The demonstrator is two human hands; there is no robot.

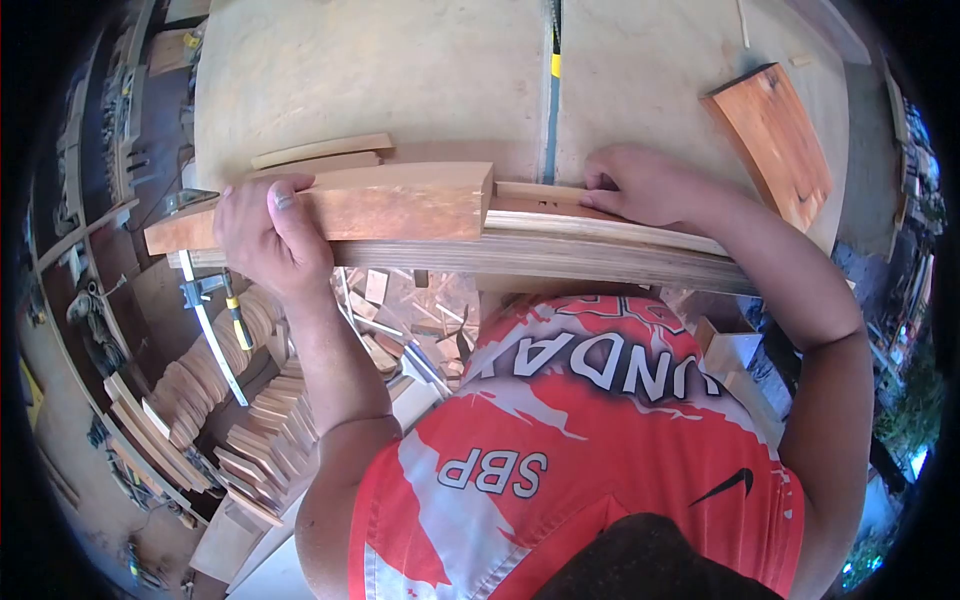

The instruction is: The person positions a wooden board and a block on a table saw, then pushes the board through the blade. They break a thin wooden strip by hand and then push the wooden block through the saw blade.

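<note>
A thick, slightly curved wooden board (400, 205) lies along the front edge of the worktable. My left hand (275, 230) is closed over its left part, with the thumb across the top. Just right of the board's end, a wooden strip (545, 197) with small dark marks runs over a layered plywood edge (600, 248). My right hand (645, 188) rests at this strip with thumb and fingers curled together. Whatever may be between those fingertips is hidden.
On the table (380, 70), a reddish wooden piece (775, 145) lies at right and thin offcuts (325, 152) lie behind the board. A bar clamp (215, 330) hangs below the left edge. Stacked wooden pieces (270, 430) and floor scraps (400, 310) are below.
</note>
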